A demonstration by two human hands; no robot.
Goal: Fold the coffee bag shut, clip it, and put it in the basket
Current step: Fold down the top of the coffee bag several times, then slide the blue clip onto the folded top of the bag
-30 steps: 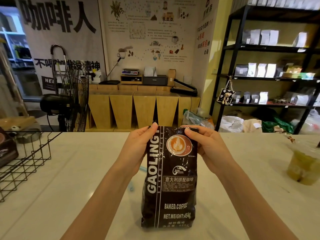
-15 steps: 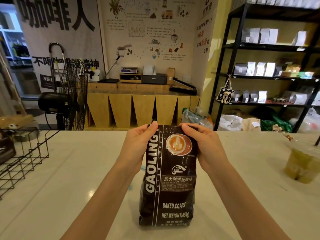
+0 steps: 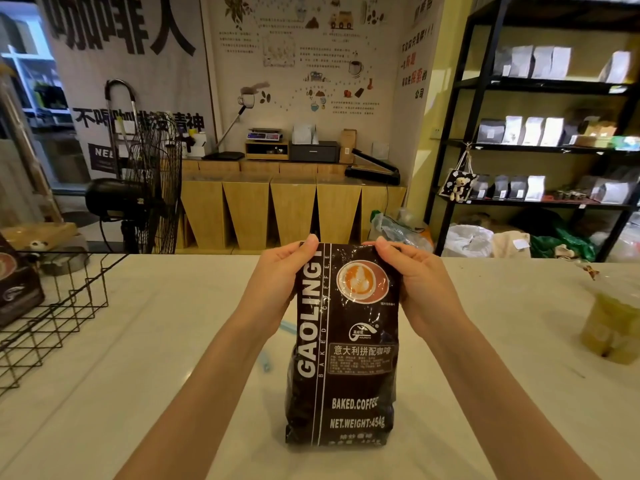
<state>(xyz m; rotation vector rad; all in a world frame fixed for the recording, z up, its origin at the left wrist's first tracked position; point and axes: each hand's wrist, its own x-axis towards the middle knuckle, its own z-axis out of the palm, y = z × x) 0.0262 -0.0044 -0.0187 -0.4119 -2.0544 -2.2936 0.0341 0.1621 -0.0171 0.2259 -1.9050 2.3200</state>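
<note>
A dark brown coffee bag [image 3: 346,358] stands upright on the white counter, printed with "GAOLING" and a latte picture. My left hand [image 3: 277,282] pinches its top left corner and my right hand [image 3: 415,285] pinches its top right corner. The top edge of the bag is folded down flat between my thumbs. A pale blue clip [image 3: 266,362] lies on the counter behind my left forearm, mostly hidden. The black wire basket [image 3: 59,317] sits at the left edge of the counter.
Another coffee bag [image 3: 17,289] leans inside the basket. A plastic cup of green drink [image 3: 613,327] stands at the right. The white counter [image 3: 485,393] stretches around the bag. A fan, wooden cabinets and black shelving stand beyond the counter.
Both hands keep their hold on the bag's top corners. The bag has stayed upright in the same spot; only the view has shifted slightly.
</note>
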